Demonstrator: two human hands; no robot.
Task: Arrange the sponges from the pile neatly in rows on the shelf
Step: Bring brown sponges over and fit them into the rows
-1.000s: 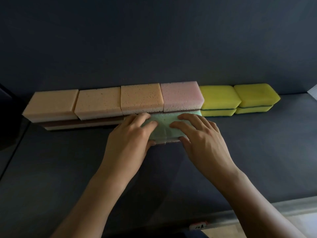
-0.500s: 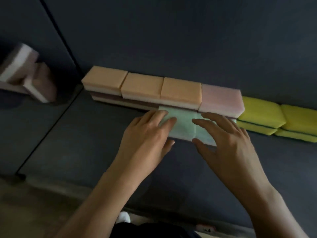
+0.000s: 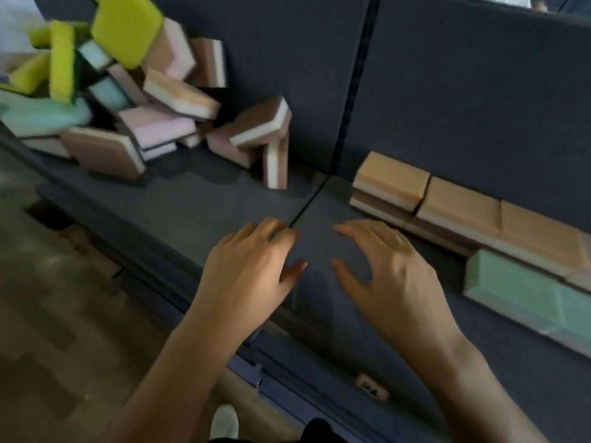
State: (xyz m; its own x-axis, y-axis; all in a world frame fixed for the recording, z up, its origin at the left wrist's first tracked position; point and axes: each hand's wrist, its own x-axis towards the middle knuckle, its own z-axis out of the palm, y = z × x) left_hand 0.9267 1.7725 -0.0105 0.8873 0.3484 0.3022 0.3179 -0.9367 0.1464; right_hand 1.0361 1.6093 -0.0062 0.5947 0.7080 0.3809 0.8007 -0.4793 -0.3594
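A jumbled pile of sponges, yellow, mint, pink, orange and brown, lies at the upper left of the dark shelf. On the right a row of orange sponges stands stacked on brown ones against the back wall. In front of that row sits a mint green sponge. My left hand and my right hand hover over the bare shelf between pile and row, fingers loosely spread, holding nothing.
A dark seam splits the shelf into two panels and runs up the back wall. The shelf's front edge crosses diagonally below my hands, with wooden floor at the lower left.
Both hands have let go of the mint green sponge and moved left, away from the row. The view has swung left, bringing the pile into sight.
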